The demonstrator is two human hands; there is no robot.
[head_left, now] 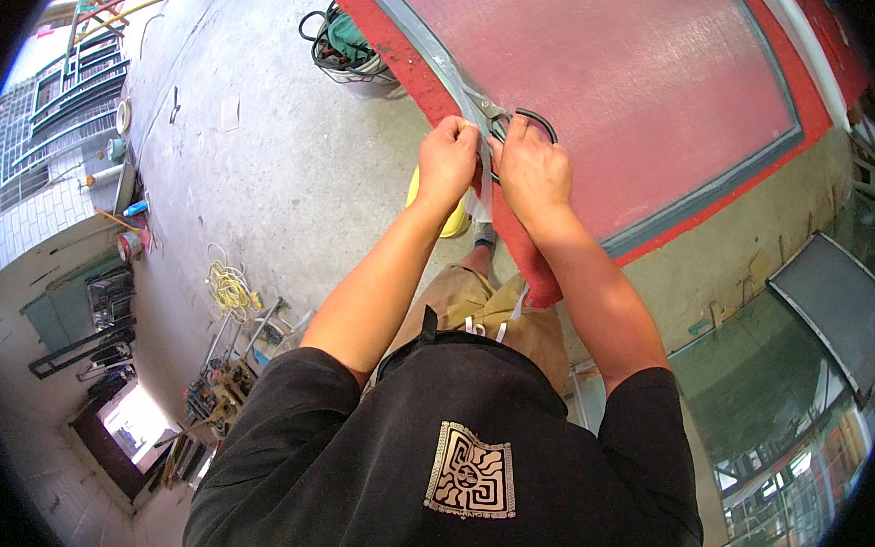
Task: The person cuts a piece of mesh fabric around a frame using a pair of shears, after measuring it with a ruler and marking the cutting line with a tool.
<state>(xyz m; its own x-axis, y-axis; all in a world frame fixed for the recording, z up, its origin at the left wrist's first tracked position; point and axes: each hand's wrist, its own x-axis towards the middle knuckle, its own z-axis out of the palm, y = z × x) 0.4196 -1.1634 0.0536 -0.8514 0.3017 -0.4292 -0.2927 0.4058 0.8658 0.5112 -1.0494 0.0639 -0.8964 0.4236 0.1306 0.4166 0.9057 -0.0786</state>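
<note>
Pinching the translucent film (483, 188), your left hand (447, 160) sits just left of the scissors (487, 108), their handles gripped in your right hand (534, 169).

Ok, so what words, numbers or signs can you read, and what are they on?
None that I can read.
Black shirt: a pale square emblem; any lettering in it is too small.
Scissors: no readable marks.
Red-and-white round thing at left: too small and blurred.
</note>
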